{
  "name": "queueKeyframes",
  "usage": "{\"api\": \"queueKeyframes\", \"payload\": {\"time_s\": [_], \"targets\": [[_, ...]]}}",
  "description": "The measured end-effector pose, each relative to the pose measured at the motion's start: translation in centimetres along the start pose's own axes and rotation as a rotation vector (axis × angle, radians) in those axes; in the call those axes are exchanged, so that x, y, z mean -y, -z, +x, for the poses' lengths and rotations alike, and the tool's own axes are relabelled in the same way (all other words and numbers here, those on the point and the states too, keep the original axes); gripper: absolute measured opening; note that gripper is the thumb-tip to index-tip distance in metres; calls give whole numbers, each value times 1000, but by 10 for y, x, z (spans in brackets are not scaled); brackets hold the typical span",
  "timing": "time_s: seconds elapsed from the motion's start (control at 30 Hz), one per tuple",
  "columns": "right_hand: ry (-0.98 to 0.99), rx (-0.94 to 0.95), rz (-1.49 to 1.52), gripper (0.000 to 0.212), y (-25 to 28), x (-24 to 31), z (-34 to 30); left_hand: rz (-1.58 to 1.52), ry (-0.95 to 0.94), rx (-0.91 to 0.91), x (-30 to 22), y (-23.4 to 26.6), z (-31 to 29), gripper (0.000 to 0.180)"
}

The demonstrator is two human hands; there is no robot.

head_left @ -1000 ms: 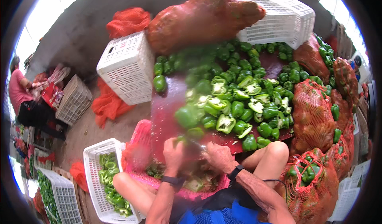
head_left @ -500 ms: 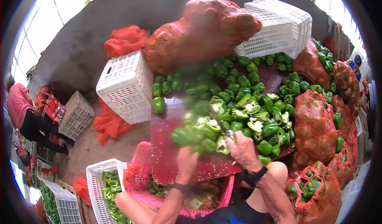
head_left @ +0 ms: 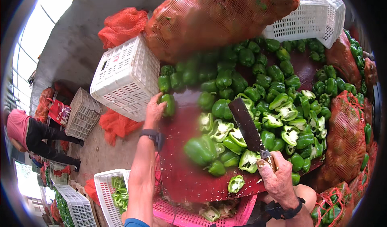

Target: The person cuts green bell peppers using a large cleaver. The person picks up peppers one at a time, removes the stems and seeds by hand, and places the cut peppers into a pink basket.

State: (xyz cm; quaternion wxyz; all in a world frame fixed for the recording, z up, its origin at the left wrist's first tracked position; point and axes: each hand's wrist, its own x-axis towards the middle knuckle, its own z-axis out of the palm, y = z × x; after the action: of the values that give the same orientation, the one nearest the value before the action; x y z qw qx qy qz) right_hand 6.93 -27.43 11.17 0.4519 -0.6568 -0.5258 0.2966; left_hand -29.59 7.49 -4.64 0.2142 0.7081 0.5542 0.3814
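Observation:
My right hand [head_left: 276,174] is closed round the wooden handle of a knife [head_left: 246,126]. Its broad dark blade points up and to the left over the peppers. At the left edge of the red board [head_left: 177,150], my left hand [head_left: 154,111] has its fingers curled against a whole green bell pepper [head_left: 168,105], which still rests there. Cut pepper halves [head_left: 221,130] with pale insides lie left of the blade, and more cut and whole peppers [head_left: 278,86] are heaped to its right. One small cut piece [head_left: 236,184] sits near the front edge.
A pink basket [head_left: 246,211] with scraps stands under the board's front. A white crate [head_left: 98,186] holds cut peppers at lower left; another white crate [head_left: 121,80] is beside the board. Red mesh sacks [head_left: 344,138] line the right and the back. At far left a person [head_left: 24,126] bends over.
My left hand has moved from the board's front to the whole pepper at its left edge. The knife has drawn back from the peppers, its blade now in plain sight. The view has shifted.

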Motion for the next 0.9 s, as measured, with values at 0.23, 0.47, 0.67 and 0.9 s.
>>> {"api": "queueKeyframes", "payload": {"time_s": [0.23,0.47,0.67,0.9], "targets": [[-16,72,-86,20,-6,0,2,-172,195,279,-26,8,-34,55],[41,244,-96,20,-33,-14,-11,-41,282,179,-75,45,-200,57],[146,418,-230,27,-76,-36,-72,-26,318,68,-115,56,-322,40],[19,485,-382,38,-114,-43,-136,-214,375,14,-104,40,-380,35]]}}
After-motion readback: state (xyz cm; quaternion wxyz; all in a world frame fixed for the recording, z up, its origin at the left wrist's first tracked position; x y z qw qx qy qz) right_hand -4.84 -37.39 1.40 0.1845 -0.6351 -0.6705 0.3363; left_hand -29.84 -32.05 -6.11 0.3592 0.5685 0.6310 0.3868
